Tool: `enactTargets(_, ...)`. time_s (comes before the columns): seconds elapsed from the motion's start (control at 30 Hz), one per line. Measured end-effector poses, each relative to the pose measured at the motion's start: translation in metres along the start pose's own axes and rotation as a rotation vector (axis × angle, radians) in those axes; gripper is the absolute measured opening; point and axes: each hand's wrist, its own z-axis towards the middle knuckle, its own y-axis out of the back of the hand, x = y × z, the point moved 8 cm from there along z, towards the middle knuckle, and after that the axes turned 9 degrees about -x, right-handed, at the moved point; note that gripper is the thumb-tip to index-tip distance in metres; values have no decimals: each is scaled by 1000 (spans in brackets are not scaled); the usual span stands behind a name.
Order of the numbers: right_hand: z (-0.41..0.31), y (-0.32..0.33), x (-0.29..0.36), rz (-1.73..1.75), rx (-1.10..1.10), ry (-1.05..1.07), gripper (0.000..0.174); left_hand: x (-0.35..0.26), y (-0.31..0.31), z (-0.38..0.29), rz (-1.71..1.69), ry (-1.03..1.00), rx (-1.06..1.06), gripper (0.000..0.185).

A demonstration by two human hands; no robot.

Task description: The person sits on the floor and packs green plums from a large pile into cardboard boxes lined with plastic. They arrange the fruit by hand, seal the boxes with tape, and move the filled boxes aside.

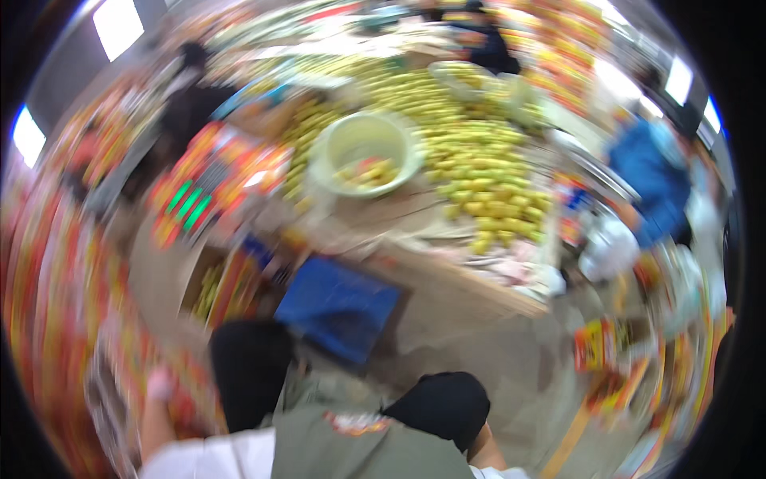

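Observation:
My left hand (160, 383) reaches low at the left, blurred, beside red-and-yellow printed cartons; whether it holds anything is unclear. At the right only a piece of my forearm (483, 446) shows by the knee, and the right hand itself is out of sight. Before my knees sits a blue box-like thing (338, 305). Beyond it, a pale green plastic tub (371, 138) with some fruit at its bottom stands on a low platform. Yellow-green fruits (485, 179) lie heaped around the tub's far and right sides.
An open carton (200, 281) with fruit stands left of the blue thing. Printed cartons (595, 347) lie on the floor at right. A person in blue (652, 173) works at the right, and a dark-clothed person (191, 108) at the left. A wooden board (479, 287) edges the platform.

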Motion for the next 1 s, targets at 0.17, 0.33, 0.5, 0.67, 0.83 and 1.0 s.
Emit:
enactTargets(0.17,42,69,196,-1051,-318,670,34,77,37,-43,151,479,251,53)
enactTargets(0.33,-92,96,494,60,-417,1028,39,50,67,-97,218,615,331,47)
enactTargets(0.5,-276,-51,591,250,-34,1434,36,74,92,-91,115,418,-30,44)
enactTargets(0.67,-250,-178,522,25,206,1290,32,195,125,-102,-139,698,-437,63)
enactTargets(0.83,-219,-254,475,-60,417,1068,28,306,-11,-71,-556,826,51,59)
enactTargets(1.0,-192,-234,468,-56,381,934,27,229,15,-16,-389,700,-23,44)
